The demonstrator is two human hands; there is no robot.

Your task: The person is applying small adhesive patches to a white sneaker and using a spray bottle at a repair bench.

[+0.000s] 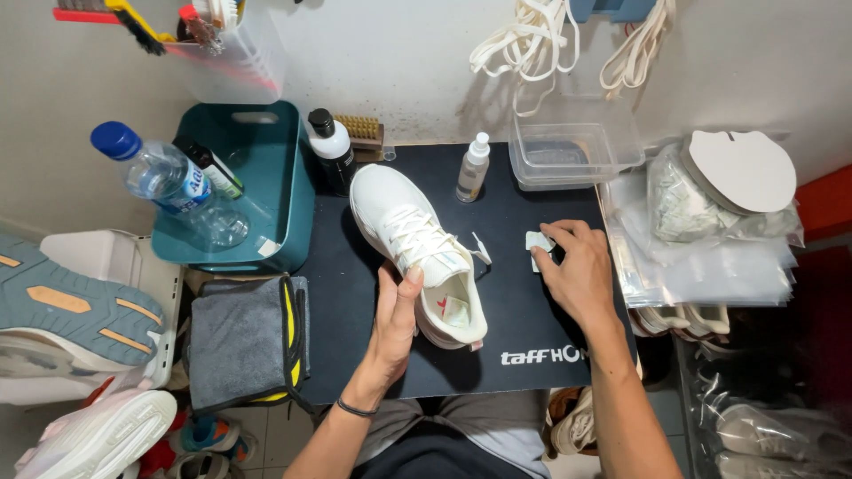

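left hand (397, 310) grips white shoe (417, 251), laced and clean-looking, on the bench (519, 306). right hand (577, 270) fingers pinch a white wipe (537, 241); spray bottle (473, 168) stands near.

surface (524, 293): bare strip between white sneaker (417, 253) and right hand (577, 270) | back edge blocked: black bottle (331, 151), spray bottle (473, 167), clear tub (572, 153) | left: teal bin (266, 191)

White laced sneaker (417, 253) lies toe-away on the black mat; small white wipe (538, 241) beside it.
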